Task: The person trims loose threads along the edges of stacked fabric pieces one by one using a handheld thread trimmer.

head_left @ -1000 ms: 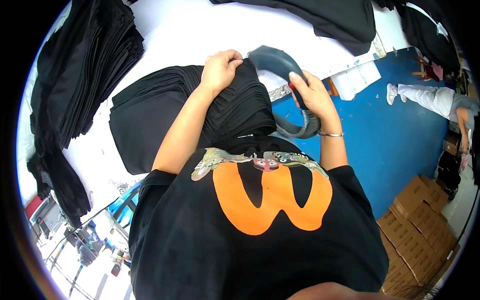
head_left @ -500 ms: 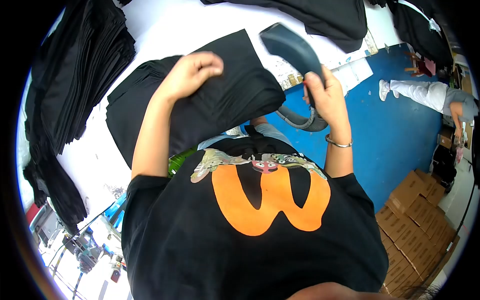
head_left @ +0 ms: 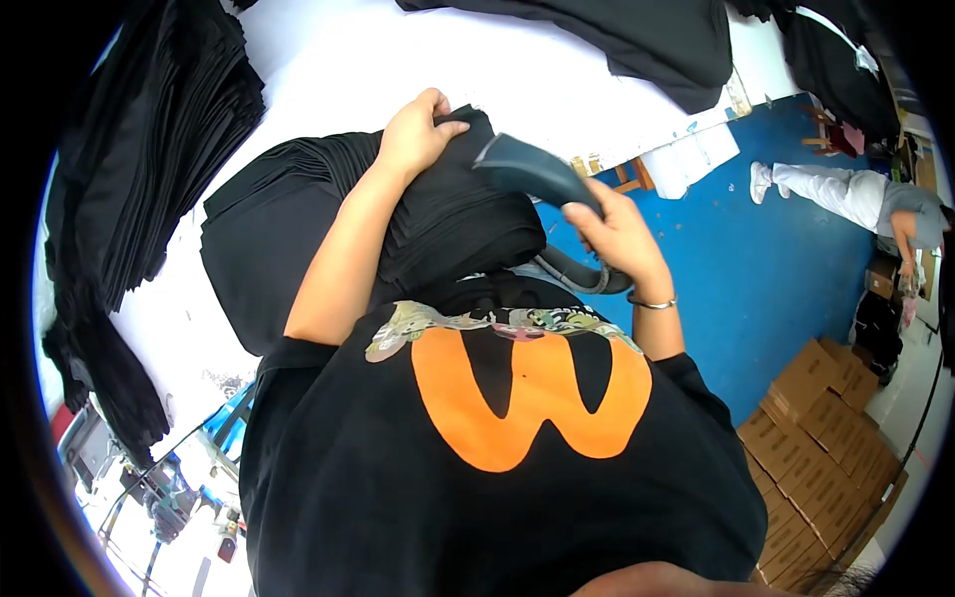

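Far L of the L hand [head_left: 416,137], 1 pile [head_left: 149,149] of black cloth on the bench [head_left: 328,60]. Under that hand, the stack [head_left: 463,224], folds fanned, prob. so edges stay reachable. L hand: part-curled, thumb by the stack's far corner, prob. steadying it; can't tell if it pinches a layer. R of it, the tool [head_left: 537,174], nose twd. that corner, gripped in R hand [head_left: 619,234], fingers wrapped round, prob. for aim; hose [head_left: 577,277] below.
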A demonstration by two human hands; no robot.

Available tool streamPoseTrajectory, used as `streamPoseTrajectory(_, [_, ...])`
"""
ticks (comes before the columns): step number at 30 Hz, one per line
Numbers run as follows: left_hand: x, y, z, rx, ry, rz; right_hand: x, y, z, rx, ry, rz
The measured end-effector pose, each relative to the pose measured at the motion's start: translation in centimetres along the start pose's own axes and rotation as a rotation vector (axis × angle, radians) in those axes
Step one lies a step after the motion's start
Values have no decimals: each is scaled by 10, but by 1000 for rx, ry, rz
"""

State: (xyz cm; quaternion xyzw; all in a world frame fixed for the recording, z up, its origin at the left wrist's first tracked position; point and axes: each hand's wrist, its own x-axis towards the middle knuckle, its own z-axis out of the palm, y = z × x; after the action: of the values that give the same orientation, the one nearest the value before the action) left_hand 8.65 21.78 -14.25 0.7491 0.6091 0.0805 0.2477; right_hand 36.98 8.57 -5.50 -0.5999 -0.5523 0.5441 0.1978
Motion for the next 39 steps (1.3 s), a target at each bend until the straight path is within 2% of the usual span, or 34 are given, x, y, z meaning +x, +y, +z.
streamPoseTrajectory(1, [-1, -7, 6, -392, 5, -24, 3, 11, -2, 139, 30, 56])
streamPoseTrajectory(2, [-4, -12, 12, -786, 10, -48, 8, 17, -5, 102, 62, 61])
streamPoseTrajectory(4, [-6, -10, 6, -877, -77, -106, 28, 3, -3, -54, 45, -15])
streamPoseTrajectory(6, [-5, -22, 10, -1009, -120, -113, 62, -1, 7, 12, 61, -57])
streamPoseTrajectory(7, [-9, -17, 0, -946, -153, -112, 70, -6, 14, 80, 71, -98])
streamPoseTrajectory(8, [-13, -15, -1, -941, -151, -116, 70, -14, 16, 284, 90, -95])
streamPoseTrajectory(10, [-17, -12, -2, -937, -84, -120, 60, -20, 3, 291, 128, -103])
streamPoseTrajectory(12, [-15, -14, 1, -977, -108, -166, 54, -9, -8, 293, 70, -45])
streamPoseTrajectory(14, [-11, -21, 14, -938, -72, -102, 57, -9, 5, 116, -31, -42])
streamPoseTrajectory(16, [-17, -9, 11, -874, 8, -70, 61, -11, 21, 116, 92, -47])
streamPoseTrajectory(18, [-32, 7, -8, -3, 592, 379, 53, -17, 19, 191, 184, -27])
streamPoseTrajectory(19, [-43, 17, -20, -2, 629, 394, 47, -15, 9, 166, 182, -29])
streamPoseTrajectory(20, [-53, 16, -22, -1, 627, 392, 43, -12, -1, 154, 162, -10])
streamPoseTrajectory(22, [-70, 6, -28, -341, 345, 337, 42, -10, -6, 45, 72, -10])
streamPoseTrajectory(23, [-75, -3, -34, -393, 121, 305, 46, -12, -1, -68, 51, -32])
streamPoseTrajectory(24, [-82, -4, -39, -352, -30, 151, 53, -16, 8, -180, 31, -55])
streamPoseTrajectory(26, [-69, 12, -59, -321, -189, -46, 61, -13, 24, -203, 64, -118])
streamPoseTrajectory(27, [-57, 9, -55, -304, -221, -79, 62, -15, 29, -56, 122, -41])
streamPoseTrajectory(28, [-47, 8, -43, -306, -207, -86, 64, -18, 31, 90, 175, 33])
streamPoseTrajectory(30, [-31, 8, -10, 216, 221, 57, 49, -26, 19, 168, 241, 37])
streamPoseTrajectory(34, [-5, 4, 13, 294, 336, 197, 44, 4, -2, 145, 189, 60])
streamPoseTrajectory(36, [1, -8, 14, -111, 46, 138, 54, 6, 9, 124, 53, 48])
streamPoseTrajectory(37, [-1, -8, 14, -297, -30, 38, 63, 5, 21, 97, 59, 15])
streamPoseTrajectory(39, [-3, -13, 19, -473, 54, 17, 75, -1, 36, 171, 145, -1])
